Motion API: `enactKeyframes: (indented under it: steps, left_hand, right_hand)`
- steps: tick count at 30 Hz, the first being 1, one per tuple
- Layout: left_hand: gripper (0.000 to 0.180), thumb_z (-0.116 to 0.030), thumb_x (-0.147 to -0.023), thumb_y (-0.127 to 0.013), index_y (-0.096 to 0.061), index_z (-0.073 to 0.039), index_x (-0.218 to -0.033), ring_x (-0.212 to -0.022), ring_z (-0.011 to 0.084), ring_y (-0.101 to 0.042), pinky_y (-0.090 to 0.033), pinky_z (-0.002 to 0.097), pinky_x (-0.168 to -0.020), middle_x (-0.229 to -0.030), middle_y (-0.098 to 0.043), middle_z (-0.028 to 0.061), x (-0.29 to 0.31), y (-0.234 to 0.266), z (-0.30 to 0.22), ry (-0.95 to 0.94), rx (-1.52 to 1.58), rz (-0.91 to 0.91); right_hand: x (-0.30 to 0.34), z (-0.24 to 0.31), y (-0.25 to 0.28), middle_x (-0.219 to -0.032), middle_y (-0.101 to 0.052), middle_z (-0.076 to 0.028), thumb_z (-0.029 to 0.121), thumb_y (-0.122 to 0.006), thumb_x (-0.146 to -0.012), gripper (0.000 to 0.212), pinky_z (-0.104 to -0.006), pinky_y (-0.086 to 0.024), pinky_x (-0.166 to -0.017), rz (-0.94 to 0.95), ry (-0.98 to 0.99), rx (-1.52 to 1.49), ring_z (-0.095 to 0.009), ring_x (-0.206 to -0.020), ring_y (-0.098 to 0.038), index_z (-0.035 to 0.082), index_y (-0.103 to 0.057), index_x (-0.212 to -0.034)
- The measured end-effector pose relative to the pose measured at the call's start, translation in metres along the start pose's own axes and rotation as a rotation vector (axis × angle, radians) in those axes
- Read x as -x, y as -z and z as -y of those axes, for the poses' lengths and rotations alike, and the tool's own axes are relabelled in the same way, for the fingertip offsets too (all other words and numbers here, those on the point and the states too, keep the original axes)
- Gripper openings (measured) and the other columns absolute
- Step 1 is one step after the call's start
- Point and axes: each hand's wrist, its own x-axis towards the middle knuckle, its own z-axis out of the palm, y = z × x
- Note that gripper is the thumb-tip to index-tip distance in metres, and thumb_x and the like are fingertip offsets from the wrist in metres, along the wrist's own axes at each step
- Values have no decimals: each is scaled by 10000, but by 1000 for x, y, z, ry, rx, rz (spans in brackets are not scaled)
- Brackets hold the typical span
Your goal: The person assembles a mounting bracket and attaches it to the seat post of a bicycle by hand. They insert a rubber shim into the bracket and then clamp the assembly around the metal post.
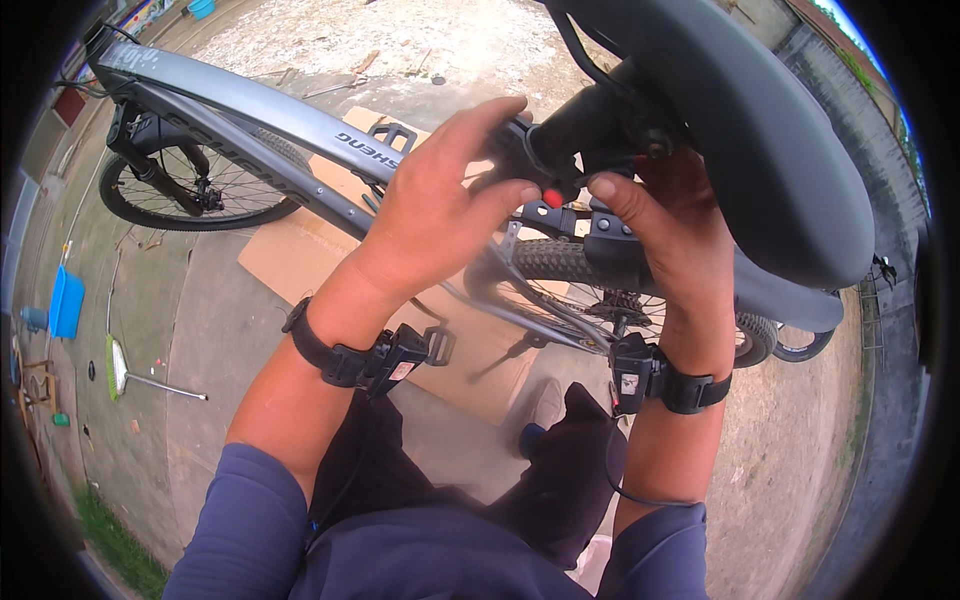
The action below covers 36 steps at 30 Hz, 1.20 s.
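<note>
A grey bicycle frame [235, 95] stretches from the upper left toward the middle. At the upper right its black saddle [780, 150] sits on a black seatpost [580, 125]. Low on the post is a small black fitting with a red end [553, 198]. My left hand [425, 200] is closed around the fitting's left side, thumb in front, its other fingertips partly hidden behind. From the right, my right hand [680, 225] pinches at the same fitting with its thumb; the fingers are tucked under the saddle and mostly hidden.
Flattened cardboard [310, 245] lies under the bicycle. The rear wheel [560, 262] and a pedal [438, 345] are close before my legs. Farther left are the front wheel [270, 190], a blue bin [67, 302] and a green broom [116, 365]. A grey wall [860, 130] runs along the right.
</note>
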Motion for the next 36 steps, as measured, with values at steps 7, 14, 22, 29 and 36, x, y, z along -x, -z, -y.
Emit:
enactKeyframes:
  steps: [7,14,22,29,36]
  left_hand:
    - [645,-119,-885,-774,-506,-13,-1462,-1164,192,-634,-489,350,-1031,-1306,-654,124,-8,12,7,-23,24,127]
    - [645,-96,-848,-757,-516,-29,-1443,-1134,316,-679,-519,387,-981,-1289,-659,179,-11,12,9,-2,202,163]
    - [647,-102,-854,-757,-510,-22,-1446,-1125,299,-682,-519,379,-977,-1292,-658,173,-11,13,7,47,203,184]
    - [664,-142,-876,-792,-498,-9,-1457,-1141,208,-636,-535,344,-964,-1330,-576,132,-3,7,-1,57,42,56]
    - [549,-108,-779,-843,-594,-11,-1259,-1067,231,-613,-543,336,-887,-1207,-572,119,9,-3,-9,12,-130,-151]
  right_hand:
    - [-9,0,-5,-1147,-703,-116,-15,-805,-840,553,-297,-602,-830,59,19,-108,-203,-977,-712,-6,-588,-1348]
    - [-8,-3,-4,-1144,-713,-84,5,-823,-827,521,-280,-580,-856,0,-144,-73,-163,-1017,-686,5,-628,-1310]
    - [-9,-20,-1,-1056,-744,-71,69,-843,-832,363,-292,-561,-834,-79,-195,-181,-151,-944,-691,3,-712,-1164]
    - [-8,-17,-4,-1061,-753,-99,67,-835,-842,335,-330,-570,-885,-62,-165,-199,-180,-974,-704,-14,-721,-1146]
    - [-11,-11,-10,-1092,-724,-69,64,-872,-790,498,-289,-541,-879,-61,-157,-261,-167,-977,-669,16,-670,-1242]
